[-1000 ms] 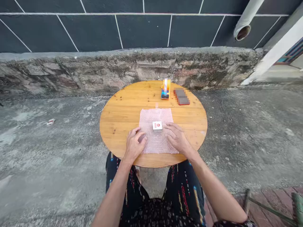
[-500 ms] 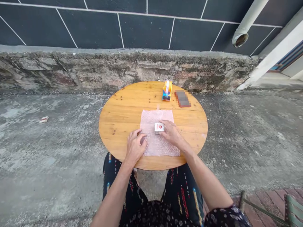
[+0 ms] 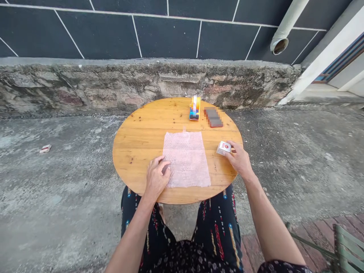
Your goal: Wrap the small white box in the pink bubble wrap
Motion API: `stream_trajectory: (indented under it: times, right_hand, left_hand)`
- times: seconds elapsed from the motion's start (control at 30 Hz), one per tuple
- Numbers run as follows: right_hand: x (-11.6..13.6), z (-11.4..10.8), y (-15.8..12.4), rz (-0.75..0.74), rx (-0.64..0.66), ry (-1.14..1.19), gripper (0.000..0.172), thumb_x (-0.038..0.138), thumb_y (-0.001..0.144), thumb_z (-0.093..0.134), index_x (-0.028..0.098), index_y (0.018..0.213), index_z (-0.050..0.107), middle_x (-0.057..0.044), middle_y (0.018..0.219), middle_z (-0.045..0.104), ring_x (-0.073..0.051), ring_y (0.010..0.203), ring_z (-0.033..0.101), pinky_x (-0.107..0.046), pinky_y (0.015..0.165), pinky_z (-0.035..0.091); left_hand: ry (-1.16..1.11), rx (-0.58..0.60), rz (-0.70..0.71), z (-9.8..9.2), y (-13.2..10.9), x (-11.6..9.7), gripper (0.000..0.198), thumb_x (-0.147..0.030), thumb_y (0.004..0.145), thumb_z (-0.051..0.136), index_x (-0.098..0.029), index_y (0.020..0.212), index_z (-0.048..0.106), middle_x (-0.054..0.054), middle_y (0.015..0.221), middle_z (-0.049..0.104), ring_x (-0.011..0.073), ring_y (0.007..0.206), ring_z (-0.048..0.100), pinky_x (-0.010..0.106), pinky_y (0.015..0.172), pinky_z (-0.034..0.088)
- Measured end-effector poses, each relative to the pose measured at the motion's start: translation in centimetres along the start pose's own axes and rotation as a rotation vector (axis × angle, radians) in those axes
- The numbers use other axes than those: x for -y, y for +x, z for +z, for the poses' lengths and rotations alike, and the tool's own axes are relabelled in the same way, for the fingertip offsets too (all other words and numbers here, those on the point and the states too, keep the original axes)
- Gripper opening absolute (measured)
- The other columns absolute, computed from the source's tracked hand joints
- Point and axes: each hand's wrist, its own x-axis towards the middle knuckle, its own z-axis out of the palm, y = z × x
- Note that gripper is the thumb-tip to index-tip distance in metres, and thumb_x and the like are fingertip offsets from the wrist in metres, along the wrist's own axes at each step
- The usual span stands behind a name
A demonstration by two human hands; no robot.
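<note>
A sheet of pinkish bubble wrap [image 3: 186, 159] lies flat on the round wooden table [image 3: 136, 136]. At its left edge rests my left hand [image 3: 157, 174], fingers loosely curled and apart, holding nothing. Over the right side of the table, my right hand [image 3: 239, 157] grips a small white box [image 3: 224, 148] with a red print on top, thumb on the near side and fingers behind. Whether the box touches the tabletop I cannot tell.
A yellow and blue tape dispenser [image 3: 195, 108] stands at the table's far side. To its right lies a blurred dark, red-edged flat object [image 3: 213, 117]. A stone ledge [image 3: 127, 85] runs behind the table. A green chair [image 3: 348, 250] is at lower right.
My right hand has carried the small white box from the middle of the bubble wrap to the right, beyond the sheet. The left hand stays at the sheet's left edge. The view has shifted slightly.
</note>
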Motion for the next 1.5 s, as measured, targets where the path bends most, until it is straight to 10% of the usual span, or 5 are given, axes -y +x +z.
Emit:
stream_trajectory:
  times: [0.23, 0.5, 0.7, 1.0, 1.5]
  right_hand:
    - [3.3, 0.4, -2.7, -0.216, -0.207, -0.022, 0.034, 0.029, 0.085, 0.057, 0.021, 0.119, 0.06, -0.012, 0.129, 0.059, -0.028, 0.12, 0.054, -0.05, 0.102, 0.041]
    - [8.0, 4.0, -5.6, -0.387, 0.072, 0.118, 0.025, 0.016, 0.085, 0.053, 0.019, 0.107, 0.065, -0.011, 0.124, 0.063, -0.027, 0.112, 0.057, -0.049, 0.095, 0.045]
    - [11.0, 5.8, -5.0, -0.512, 0.331, 0.044, 0.038, 0.014, 0.085, 0.054, 0.022, 0.122, 0.06, -0.008, 0.133, 0.058, -0.025, 0.124, 0.05, -0.046, 0.104, 0.04]
    - [6.6, 2.9, -5.7, -0.388, 0.304, -0.087, 0.029, 0.024, 0.088, 0.057, 0.017, 0.115, 0.065, -0.013, 0.129, 0.061, -0.029, 0.12, 0.055, -0.051, 0.1, 0.042]
    - [11.9, 8.7, 0.9, -0.636, 0.449, -0.172, 0.032, 0.019, 0.094, 0.046, 0.018, 0.122, 0.061, -0.013, 0.135, 0.056, -0.026, 0.127, 0.049, -0.047, 0.103, 0.04]
  left_hand:
    - [-0.033, -0.021, -0.01, -0.2, 0.0, -0.3, 0.019, -0.016, 0.08, 0.055, -0.019, 0.092, 0.069, 0.009, 0.116, 0.06, 0.0264, 0.112, 0.055, 0.044, 0.1, 0.045]
    - [-0.025, -0.076, 0.045, -1.0, 0.0, -1.0, 0.018, -0.015, 0.082, 0.053, -0.019, 0.091, 0.068, 0.008, 0.109, 0.063, 0.024, 0.107, 0.057, 0.041, 0.096, 0.047]
    - [0.118, 0.148, 0.231, -0.6, 0.9, -3.4, 0.018, -0.017, 0.085, 0.054, -0.021, 0.097, 0.067, 0.008, 0.121, 0.06, 0.0266, 0.117, 0.051, 0.044, 0.1, 0.043]
    - [0.042, 0.217, 0.206, 0.1, 0.1, -2.2, 0.024, -0.023, 0.087, 0.055, -0.022, 0.109, 0.064, 0.008, 0.127, 0.058, 0.0262, 0.12, 0.05, 0.046, 0.101, 0.041]
    - [-0.027, 0.211, 0.158, -0.2, 0.3, -2.2, 0.023, -0.02, 0.083, 0.059, -0.022, 0.105, 0.065, 0.007, 0.124, 0.06, 0.0251, 0.118, 0.051, 0.044, 0.102, 0.04]
